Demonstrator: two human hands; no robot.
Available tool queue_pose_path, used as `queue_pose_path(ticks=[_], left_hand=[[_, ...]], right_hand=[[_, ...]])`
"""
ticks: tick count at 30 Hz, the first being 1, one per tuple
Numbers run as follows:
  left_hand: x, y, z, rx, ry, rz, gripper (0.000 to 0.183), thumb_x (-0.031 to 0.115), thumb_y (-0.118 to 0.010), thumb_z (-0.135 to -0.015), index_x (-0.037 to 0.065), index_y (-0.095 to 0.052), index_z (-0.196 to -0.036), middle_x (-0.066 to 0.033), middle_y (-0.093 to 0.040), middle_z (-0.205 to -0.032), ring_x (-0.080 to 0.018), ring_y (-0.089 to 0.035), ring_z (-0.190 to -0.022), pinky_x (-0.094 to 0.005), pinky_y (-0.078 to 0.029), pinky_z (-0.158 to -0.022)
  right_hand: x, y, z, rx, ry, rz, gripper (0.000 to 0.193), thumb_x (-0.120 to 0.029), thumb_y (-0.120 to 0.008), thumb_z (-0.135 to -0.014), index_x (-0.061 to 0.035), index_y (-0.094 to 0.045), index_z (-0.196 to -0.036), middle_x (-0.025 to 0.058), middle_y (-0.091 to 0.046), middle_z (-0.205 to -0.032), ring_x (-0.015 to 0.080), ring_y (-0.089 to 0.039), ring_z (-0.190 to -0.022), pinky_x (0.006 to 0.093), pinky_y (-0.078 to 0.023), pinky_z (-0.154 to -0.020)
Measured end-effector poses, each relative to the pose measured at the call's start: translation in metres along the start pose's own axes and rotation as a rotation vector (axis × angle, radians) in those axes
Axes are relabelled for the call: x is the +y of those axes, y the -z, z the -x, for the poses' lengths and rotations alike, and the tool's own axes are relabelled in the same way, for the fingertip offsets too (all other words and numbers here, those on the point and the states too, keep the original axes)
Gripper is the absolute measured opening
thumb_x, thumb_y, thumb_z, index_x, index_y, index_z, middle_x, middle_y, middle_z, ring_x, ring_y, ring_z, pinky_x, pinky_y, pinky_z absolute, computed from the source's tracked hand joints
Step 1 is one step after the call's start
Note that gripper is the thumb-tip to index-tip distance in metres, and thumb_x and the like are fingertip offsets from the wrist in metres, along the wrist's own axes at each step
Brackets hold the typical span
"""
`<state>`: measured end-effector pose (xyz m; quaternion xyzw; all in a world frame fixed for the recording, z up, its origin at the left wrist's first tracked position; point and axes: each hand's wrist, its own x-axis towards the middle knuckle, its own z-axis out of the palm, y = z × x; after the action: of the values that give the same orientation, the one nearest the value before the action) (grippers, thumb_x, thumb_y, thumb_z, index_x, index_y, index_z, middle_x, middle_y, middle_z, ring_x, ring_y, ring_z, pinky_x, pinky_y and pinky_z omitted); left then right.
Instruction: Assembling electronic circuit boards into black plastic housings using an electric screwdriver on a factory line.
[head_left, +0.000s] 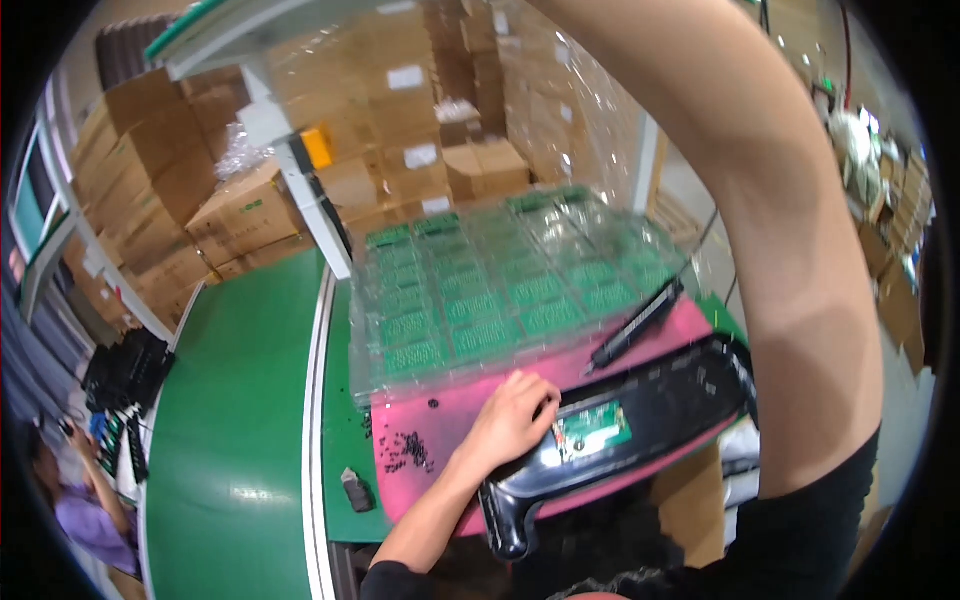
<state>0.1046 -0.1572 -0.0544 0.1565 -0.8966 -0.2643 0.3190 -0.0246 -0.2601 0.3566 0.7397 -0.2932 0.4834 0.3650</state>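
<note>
Housing [672, 396] at lower right already carries a green board [606, 427]; your left hand [512, 418] curls at its edge, grip unclear; right hand out of frame. Black bits [412, 450] lie loose, lower centre, seemingly unfitted; more boards [480, 336] mid-frame.

so, the mat [460, 398] lies on the tabletop [343, 440], and across its front sits the housing [670, 390], a circuit board [612, 432] inside. over at the mat's right rear, the screwdriver [637, 325]; on its left side, scattered small parts [410, 452]. behind the mat, the tray [470, 368]; farther back, stacked boxes [390, 110]. and left of the mat, the conveyor [230, 400]!
</note>
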Motion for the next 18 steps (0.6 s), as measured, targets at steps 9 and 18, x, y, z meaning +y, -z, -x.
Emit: queue_pose_path(ticks=[9,18], left_hand=[[-0.007,0.007,0.001,0.172,0.104,-0.01,0.07,0.015,-0.082,-0.074,0.003,-0.043,-0.131,-0.0126,-0.055,-0.107,-0.0317,-0.05,-0.106,-0.0435,-0.039,-0.097],[-0.024,0.001,-0.004,0.34,0.073,0.077,0.05,0.041,-0.051,-0.097,-0.001,-0.037,-0.121,-0.0153,-0.046,-0.12,-0.0281,-0.041,-0.115,-0.0426,-0.026,-0.106]], right_hand=[[-0.019,0.044,0.217,-0.736,-0.445,0.138,0.039,-0.031,-0.059,-0.091,-0.0002,-0.052,-0.115,0.0234,-0.065,-0.101,0.0378,-0.063,-0.095,0.0459,-0.051,-0.084],[0.017,0.138,0.48,-0.757,-1.248,0.049,0.067,-0.057,-0.068,-0.085,-0.0061,-0.051,-0.126,0.018,-0.066,-0.109,0.026,-0.066,-0.099,0.0356,-0.049,-0.09]])
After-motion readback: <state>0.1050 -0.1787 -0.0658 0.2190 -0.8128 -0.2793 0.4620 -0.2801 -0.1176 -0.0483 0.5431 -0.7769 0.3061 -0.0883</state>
